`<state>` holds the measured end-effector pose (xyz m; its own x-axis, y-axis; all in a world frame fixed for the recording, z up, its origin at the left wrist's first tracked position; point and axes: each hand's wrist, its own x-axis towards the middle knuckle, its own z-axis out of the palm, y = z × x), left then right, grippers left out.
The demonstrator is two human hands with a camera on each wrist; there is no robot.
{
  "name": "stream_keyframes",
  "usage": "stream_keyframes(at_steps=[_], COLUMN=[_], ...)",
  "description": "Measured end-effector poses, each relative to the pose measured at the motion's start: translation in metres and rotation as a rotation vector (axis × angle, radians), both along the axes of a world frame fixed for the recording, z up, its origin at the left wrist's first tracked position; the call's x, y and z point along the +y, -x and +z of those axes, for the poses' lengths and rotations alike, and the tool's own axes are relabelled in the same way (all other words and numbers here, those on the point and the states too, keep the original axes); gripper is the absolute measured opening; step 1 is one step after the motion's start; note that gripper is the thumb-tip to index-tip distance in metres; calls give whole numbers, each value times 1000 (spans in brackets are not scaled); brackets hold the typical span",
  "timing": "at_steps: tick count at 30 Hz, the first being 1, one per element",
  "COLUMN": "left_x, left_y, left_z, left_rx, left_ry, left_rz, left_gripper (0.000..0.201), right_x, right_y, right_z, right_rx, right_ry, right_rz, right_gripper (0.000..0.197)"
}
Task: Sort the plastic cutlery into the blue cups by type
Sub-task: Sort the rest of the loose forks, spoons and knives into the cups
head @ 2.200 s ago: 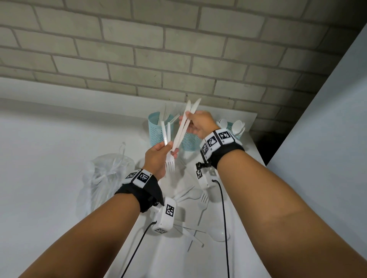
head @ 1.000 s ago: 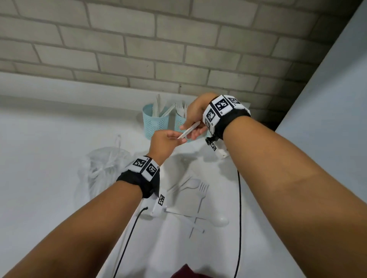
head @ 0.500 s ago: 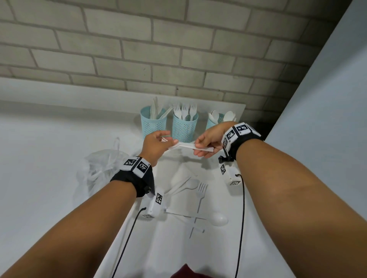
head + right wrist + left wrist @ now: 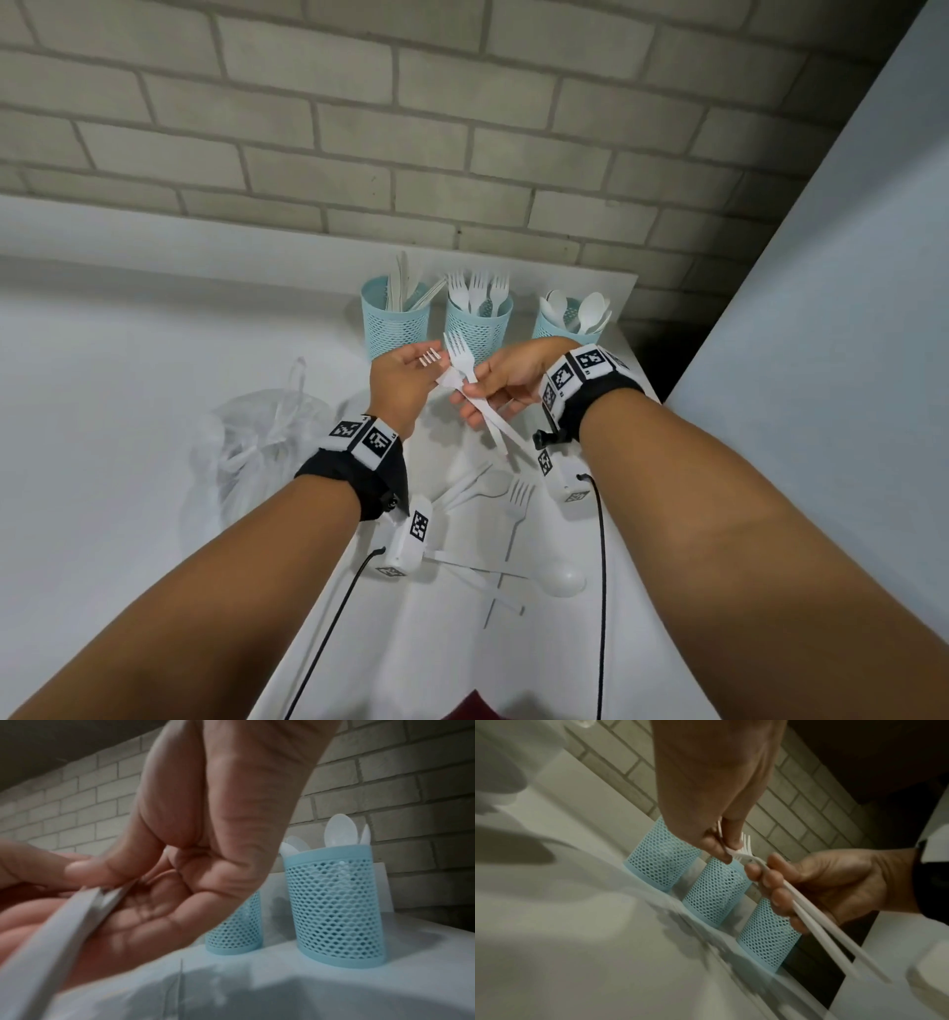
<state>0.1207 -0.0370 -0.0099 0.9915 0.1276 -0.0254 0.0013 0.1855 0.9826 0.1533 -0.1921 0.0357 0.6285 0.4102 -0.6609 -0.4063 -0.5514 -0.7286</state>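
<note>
Three blue mesh cups stand at the back of the table: a knife cup (image 4: 395, 321), a fork cup (image 4: 478, 329) and a spoon cup (image 4: 565, 329). In front of them both hands hold two white forks (image 4: 458, 357), tines pointing up toward the cups. My left hand (image 4: 436, 372) pinches the fork heads (image 4: 741, 852) between thumb and fingertip. My right hand (image 4: 477, 403) curls round the two handles (image 4: 813, 919), which slant down to the right. The right wrist view shows the handles (image 4: 51, 933) across the palm, with the spoon cup (image 4: 334, 902) behind.
Loose white cutlery lies on the table below the hands: a fork (image 4: 516, 514), a spoon (image 4: 562, 580) and other crossed pieces. A crumpled clear plastic bag (image 4: 262, 447) sits left. A brick wall is behind the cups, and a pale panel rises at the right.
The knives my right hand held earlier are gone from it. The forks, lying level between both hands half a second ago, now tilt with tines up. Both hands sit slightly lower.
</note>
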Motion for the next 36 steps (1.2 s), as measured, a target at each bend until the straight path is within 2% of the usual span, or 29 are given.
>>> stream_keyframes(at_steps=[2, 4, 8, 11, 15, 19, 23, 26, 29, 31, 32, 34, 35, 36], left_x=[1, 6, 18, 20, 21, 23, 27, 25, 20, 17, 15, 15, 14, 14], left_y=[-2, -3, -1, 7, 15, 19, 22, 24, 35, 48, 55, 67, 71, 74], left_z=[2, 4, 5, 3, -5, -11, -10, -8, -4, -2, 0, 2, 3, 3], left_rx=[-4, 15, 70, 171, 234, 251, 252, 237, 224, 227, 225, 212, 208, 202], left_ry=[7, 3, -181, -366, -581, -828, -944, -1073, -1167, -1198, -1242, -1346, -1389, -1427], left_rz=[31, 39, -53, -229, -348, -390, -423, -489, -591, -709, -768, -842, -863, -876], left_gripper=[37, 41, 30, 26, 25, 31, 36, 42, 61, 83, 93, 105, 106, 106], right_x=[1, -2, -7, -5, 5, 15, 18, 18, 20, 19, 19, 20, 21, 22], right_y=[-6, -14, -39, -61, -81, -86, -89, -92, -87, -80, -71, -53, -43, -35], right_z=[7, 18, 39, 44, 32, 11, -1, 6, 18, 23, 26, 27, 26, 22], right_rx=[-54, -169, -571, -842, -962, -956, -909, -818, -789, -892, -1005, -1288, -1379, -1388], right_ry=[-69, -196, -382, -323, -216, -101, 36, 180, 323, 352, 355, 354, 346, 342], right_rz=[-65, -231, -614, -793, -916, -881, -807, -711, -630, -620, -612, -556, -474, -353], right_gripper=[14, 12, 15, 11, 10, 20, 20, 5, 10, 36, 40, 31, 24, 17])
